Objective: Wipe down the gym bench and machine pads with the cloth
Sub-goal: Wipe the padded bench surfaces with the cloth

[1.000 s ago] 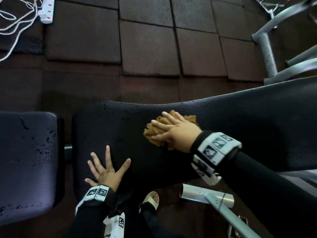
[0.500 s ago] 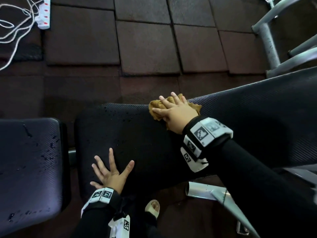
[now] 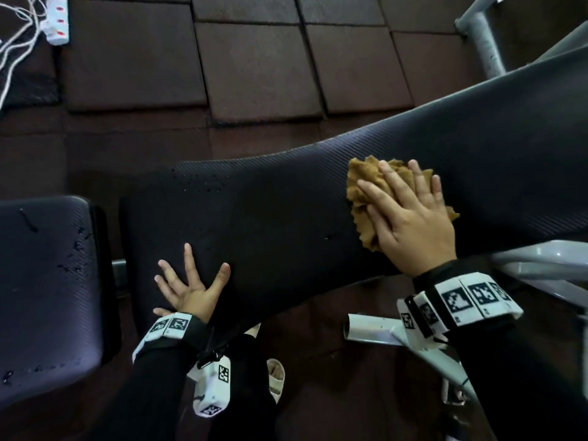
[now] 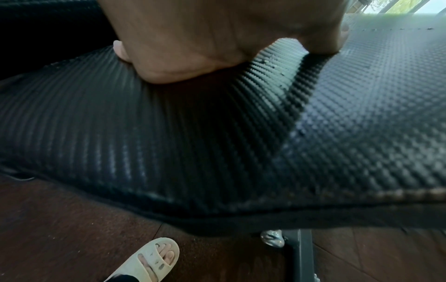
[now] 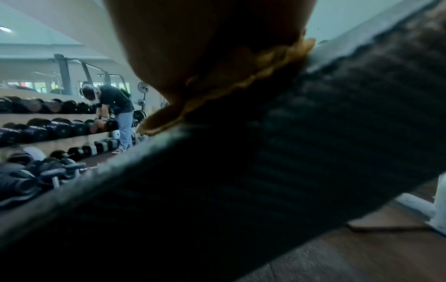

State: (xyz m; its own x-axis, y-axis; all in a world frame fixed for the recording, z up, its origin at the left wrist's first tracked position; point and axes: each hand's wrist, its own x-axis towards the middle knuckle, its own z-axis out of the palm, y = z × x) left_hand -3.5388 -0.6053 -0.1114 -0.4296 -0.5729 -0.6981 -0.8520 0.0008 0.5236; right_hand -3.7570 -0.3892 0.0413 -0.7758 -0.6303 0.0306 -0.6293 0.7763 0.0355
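Observation:
The long black textured bench back pad (image 3: 286,224) slopes up to the right in the head view. My right hand (image 3: 410,218) lies flat with straight fingers on a crumpled tan cloth (image 3: 366,186), pressing it onto the pad's middle. My left hand (image 3: 191,281) rests spread open on the pad's near left end. Water droplets (image 3: 203,186) dot the pad's far left part. The left wrist view shows the palm (image 4: 193,47) on the weave (image 4: 313,143); the right wrist view shows the cloth's edge (image 5: 229,89) under the palm.
A separate black seat pad (image 3: 47,297) with droplets sits at the left. Grey frame tubes (image 3: 381,332) run beneath the bench and at the upper right (image 3: 483,43). A power strip (image 3: 57,23) lies on the floor tiles. Another person (image 5: 118,112) stands at a dumbbell rack.
My right hand slid the cloth from the pad's far edge rightward and nearer along the pad. The left hand stayed planted, fingers spread.

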